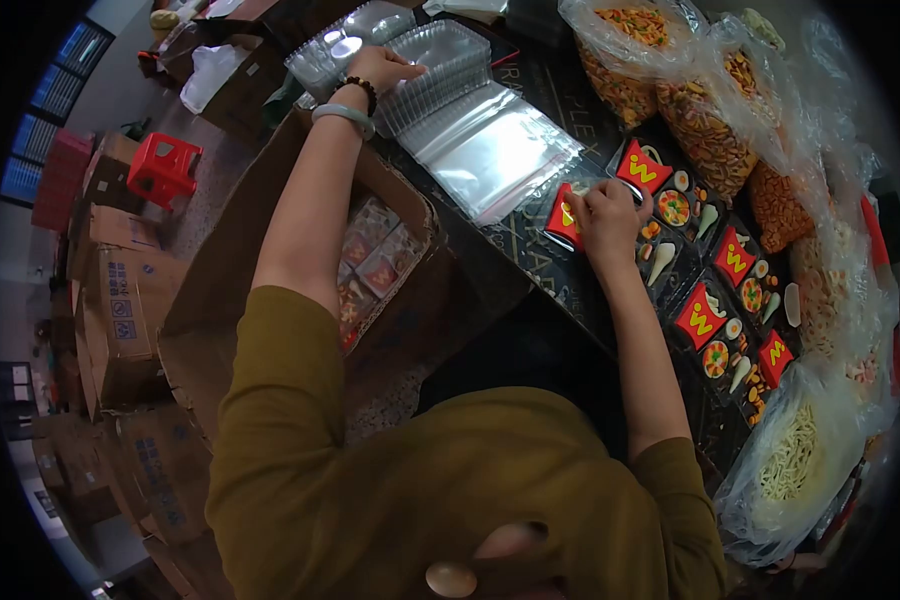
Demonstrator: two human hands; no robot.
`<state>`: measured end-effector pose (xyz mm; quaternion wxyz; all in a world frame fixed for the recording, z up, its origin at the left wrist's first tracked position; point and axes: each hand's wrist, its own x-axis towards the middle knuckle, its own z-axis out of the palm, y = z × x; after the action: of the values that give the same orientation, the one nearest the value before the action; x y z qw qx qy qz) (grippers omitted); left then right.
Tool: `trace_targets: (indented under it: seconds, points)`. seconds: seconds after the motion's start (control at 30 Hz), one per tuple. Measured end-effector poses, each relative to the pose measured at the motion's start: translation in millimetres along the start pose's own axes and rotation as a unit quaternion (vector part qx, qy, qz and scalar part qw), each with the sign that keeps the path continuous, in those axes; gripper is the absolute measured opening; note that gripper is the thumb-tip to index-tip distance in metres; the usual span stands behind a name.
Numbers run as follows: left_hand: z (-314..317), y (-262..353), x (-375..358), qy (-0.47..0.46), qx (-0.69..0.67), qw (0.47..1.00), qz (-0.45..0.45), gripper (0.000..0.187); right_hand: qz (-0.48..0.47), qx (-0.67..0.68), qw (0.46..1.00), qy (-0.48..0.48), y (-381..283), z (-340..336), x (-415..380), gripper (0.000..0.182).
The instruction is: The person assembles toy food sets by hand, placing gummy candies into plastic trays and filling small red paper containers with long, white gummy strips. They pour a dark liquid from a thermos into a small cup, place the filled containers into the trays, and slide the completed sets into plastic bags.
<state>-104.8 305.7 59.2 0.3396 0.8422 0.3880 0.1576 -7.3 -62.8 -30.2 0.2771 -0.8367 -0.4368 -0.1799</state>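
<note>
My left hand (380, 70), with a beaded bracelet and a pale bangle at the wrist, reaches to the stacked clear plastic trays (440, 60). Its fingers are curled at the edge of a tray. At the table's middle, my right hand (610, 215) has its fingers closed on a small red carton (564, 218) with a yellow mark. Between the hands lies a pile of clear plastic bags (500, 145). Right of my right hand, clear trays hold more red cartons (701, 316), round bowl-like pieces (674, 208), egg-like pieces and pale drumstick-shaped pieces (661, 262).
Large clear bags of small orange pieces (705, 130) line the table's far right side, with a bag of pale strips (790, 455) nearer me. Left of the table, an open cardboard box (230, 240) holds packed sets. Several cartons (135, 300) and a red stool (164, 170) stand beyond.
</note>
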Motion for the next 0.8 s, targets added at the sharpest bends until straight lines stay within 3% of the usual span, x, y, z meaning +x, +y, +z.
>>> trace_targets:
  seconds: [0.63,0.8]
  points:
    - [5,-5,3,0.027,0.018,0.999,0.012,0.038,-0.003,-0.018,1.0,-0.02,-3,-4,0,0.025]
    - [0,-3,7,-0.019,0.018,1.0,-0.013,0.037,-0.004,-0.019,1.0,-0.023,-3,-5,1,0.025]
